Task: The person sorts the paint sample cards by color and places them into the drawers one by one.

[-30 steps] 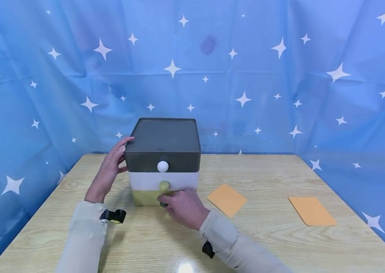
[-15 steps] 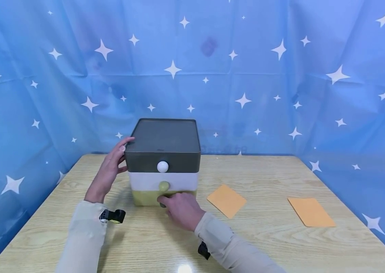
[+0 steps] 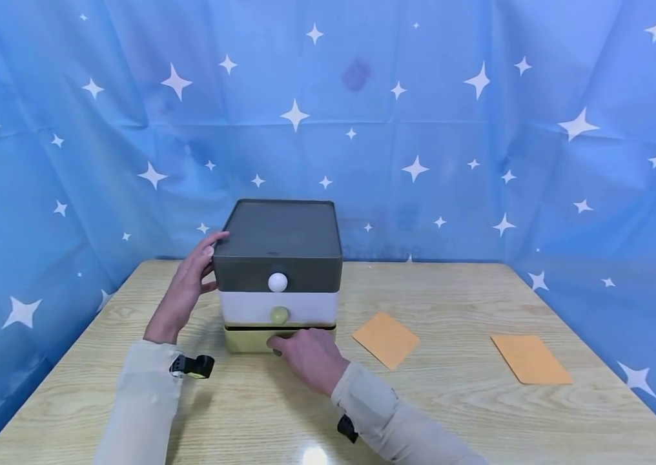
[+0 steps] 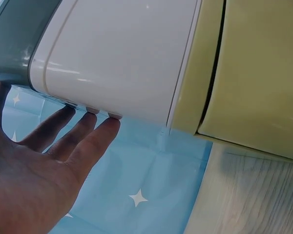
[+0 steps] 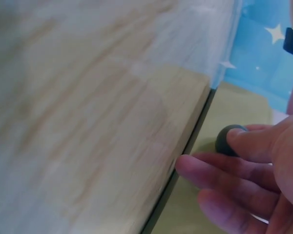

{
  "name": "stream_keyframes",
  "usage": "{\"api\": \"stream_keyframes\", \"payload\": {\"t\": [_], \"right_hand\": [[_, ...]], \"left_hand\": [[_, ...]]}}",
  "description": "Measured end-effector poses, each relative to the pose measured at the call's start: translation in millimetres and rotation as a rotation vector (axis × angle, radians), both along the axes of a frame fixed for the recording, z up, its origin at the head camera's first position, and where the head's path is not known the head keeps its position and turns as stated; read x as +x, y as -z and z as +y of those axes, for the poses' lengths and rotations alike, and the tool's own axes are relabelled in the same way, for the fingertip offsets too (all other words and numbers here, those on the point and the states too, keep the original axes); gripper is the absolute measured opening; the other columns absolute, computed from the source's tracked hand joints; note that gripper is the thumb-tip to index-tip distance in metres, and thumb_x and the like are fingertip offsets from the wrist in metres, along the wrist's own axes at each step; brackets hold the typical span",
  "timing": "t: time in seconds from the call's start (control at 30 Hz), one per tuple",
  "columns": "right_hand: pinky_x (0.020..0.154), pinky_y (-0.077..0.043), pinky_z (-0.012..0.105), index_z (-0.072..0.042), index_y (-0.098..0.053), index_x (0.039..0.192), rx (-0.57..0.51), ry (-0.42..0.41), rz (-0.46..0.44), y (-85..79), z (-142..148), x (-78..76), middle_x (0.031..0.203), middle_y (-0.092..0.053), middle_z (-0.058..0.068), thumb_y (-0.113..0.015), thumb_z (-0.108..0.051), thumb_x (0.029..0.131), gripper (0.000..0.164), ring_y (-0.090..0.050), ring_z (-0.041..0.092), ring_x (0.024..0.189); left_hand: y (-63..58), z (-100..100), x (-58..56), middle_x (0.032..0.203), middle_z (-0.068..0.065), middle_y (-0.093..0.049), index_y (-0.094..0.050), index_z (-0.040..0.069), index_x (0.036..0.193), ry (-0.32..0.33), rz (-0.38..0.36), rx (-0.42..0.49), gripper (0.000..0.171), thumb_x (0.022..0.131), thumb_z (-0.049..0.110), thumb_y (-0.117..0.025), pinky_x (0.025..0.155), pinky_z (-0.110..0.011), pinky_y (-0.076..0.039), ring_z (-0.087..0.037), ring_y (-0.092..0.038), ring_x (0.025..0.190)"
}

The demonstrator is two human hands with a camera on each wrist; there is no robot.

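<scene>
A small three-tier drawer box stands on the table, with a dark grey top tier (image 3: 246, 276), a white middle tier (image 3: 246, 309) and a yellow-green bottom drawer (image 3: 246, 341). Thumb and fingers of my right hand (image 3: 312, 360) pinch the bottom drawer's dark round knob (image 5: 225, 141). A thin dark gap shows along that drawer's upper edge, and the left wrist view shows the same gap beside its front. My left hand (image 3: 187, 287) steadies the box's left side, its fingers extended, with fingertips (image 4: 110, 126) at the white tier and one finger over the grey top edge.
A white knob (image 3: 277, 282) and a green knob (image 3: 279, 315) stick out from the upper tiers. Two orange paper sheets lie to the right, a nearer sheet (image 3: 386, 340) and a farther one (image 3: 531, 359). A blue star-print curtain (image 3: 444, 129) surrounds the wooden table (image 3: 450, 413).
The bottom drawer has come slightly forward, and a dark gap has appeared above it. My right hand has settled on its knob. My left hand has stayed in place.
</scene>
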State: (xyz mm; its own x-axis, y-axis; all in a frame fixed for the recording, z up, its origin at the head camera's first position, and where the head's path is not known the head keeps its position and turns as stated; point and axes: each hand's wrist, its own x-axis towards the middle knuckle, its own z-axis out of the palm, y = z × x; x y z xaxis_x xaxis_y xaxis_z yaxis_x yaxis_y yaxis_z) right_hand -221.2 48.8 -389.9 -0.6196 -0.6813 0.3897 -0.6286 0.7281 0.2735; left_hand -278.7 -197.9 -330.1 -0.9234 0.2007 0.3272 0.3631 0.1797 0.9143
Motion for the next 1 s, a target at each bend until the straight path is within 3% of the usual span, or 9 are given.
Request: {"api": "stream_keyframes", "payload": {"t": [0.3, 0.57, 1.0], "right_hand": [[0.038, -0.018, 0.017, -0.031, -0.069, 0.098, 0.014, -0.018, -0.084, -4.4, 0, 10.8, 0.049, -0.048, -0.010, -0.071, -0.014, 0.091, 0.019, -0.025, 0.003, 0.043], [0.037, -0.014, 0.017, -0.031, -0.067, 0.094, 0.051, -0.040, -0.072, -7.1, 3, 23.0, 0.046, -0.033, -0.010, -0.067, -0.009, 0.091, 0.022, -0.020, 0.003, 0.042], [0.038, -0.015, 0.019, -0.033, -0.063, 0.089, 0.131, -0.046, -0.041, -10.5, 4, 43.1, 0.045, -0.033, -0.011, -0.067, 0.000, 0.077, 0.035, -0.021, 0.003, 0.042]], "left_hand": [[-0.3, 0, -0.5, 0.169, -0.005, -0.020, -0.032, 0.033, 0.157, 0.005, -0.007, 0.008, 0.055, 0.106, 0.055, -0.030, 0.108, -0.072, -0.033, -0.041, -0.024, 0.154], [-0.6, 1, -0.5, 0.169, -0.004, -0.018, -0.031, 0.034, 0.157, -0.002, -0.020, 0.000, 0.055, 0.107, 0.055, -0.030, 0.109, -0.076, -0.028, -0.042, -0.022, 0.154], [-0.5, 0, -0.4, 0.168, -0.009, -0.022, -0.031, 0.033, 0.157, 0.007, -0.016, 0.002, 0.055, 0.107, 0.055, -0.029, 0.109, -0.076, -0.029, -0.046, -0.027, 0.151]]}}
